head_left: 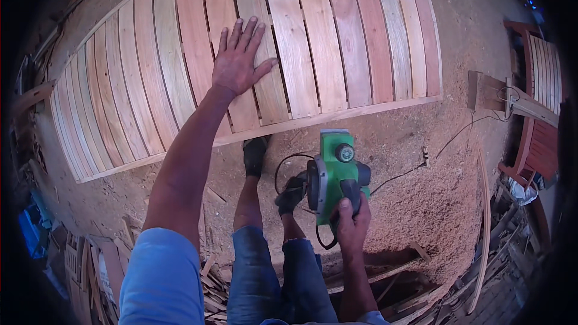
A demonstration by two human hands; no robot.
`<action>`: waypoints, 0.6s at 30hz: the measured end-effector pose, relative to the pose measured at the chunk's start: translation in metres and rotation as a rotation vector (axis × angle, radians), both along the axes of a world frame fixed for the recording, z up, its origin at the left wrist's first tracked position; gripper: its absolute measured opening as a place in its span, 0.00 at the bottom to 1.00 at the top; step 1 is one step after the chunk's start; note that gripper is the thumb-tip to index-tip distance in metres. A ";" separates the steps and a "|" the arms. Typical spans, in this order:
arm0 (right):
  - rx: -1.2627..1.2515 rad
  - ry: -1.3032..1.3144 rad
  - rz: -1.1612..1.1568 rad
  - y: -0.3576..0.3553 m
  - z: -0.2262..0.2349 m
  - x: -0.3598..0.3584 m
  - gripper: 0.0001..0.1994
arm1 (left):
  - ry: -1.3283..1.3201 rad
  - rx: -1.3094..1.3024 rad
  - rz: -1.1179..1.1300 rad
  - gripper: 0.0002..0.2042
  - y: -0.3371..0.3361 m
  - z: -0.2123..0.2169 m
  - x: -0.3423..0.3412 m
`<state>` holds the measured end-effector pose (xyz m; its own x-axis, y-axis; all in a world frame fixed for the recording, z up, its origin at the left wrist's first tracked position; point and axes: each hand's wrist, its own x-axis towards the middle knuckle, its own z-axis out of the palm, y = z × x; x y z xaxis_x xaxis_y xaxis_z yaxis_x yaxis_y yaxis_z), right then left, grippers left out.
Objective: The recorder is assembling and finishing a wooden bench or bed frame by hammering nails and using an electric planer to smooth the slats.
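Within the right hand [351, 224], fingers clenched round the black handle: one green electric planer [333, 174], carried off the work, its body tilted and hanging above the sawdust-covered floor [421, 198]. Trailing from the planer's near end: a black power cord [415, 171], looping under the hand and running away to the right across the sawdust. Just left of the planer, below it: the person's two dark shoes [254, 155] and legs in blue cut-off jeans [271, 277]. Beyond the planer, well apart from it: a large slatted wooden panel [337, 48], reddish and pale boards side by side with narrow gaps, edged by a pale rail. Flat on those slats: the left hand [236, 60], released, fingers spread, palm down, holding nothing. Far right of the grip: a reddish slatted wooden chair frame [539, 114]. Near side, left and right of the legs: heaps of offcuts and wood strips [211, 283]
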<state>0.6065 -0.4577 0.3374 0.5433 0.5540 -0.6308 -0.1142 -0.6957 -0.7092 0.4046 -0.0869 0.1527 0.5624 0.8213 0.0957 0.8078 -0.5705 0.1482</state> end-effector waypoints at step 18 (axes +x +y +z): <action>0.191 -0.286 0.289 0.041 -0.063 -0.097 0.20 | 0.004 0.105 0.190 0.35 -0.025 -0.013 -0.109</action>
<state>0.5092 -0.4166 0.2744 0.4873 0.8004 -0.3493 0.2851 -0.5238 -0.8027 0.2956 -0.1120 0.1399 0.3994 0.8981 0.1842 0.9027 -0.4204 0.0921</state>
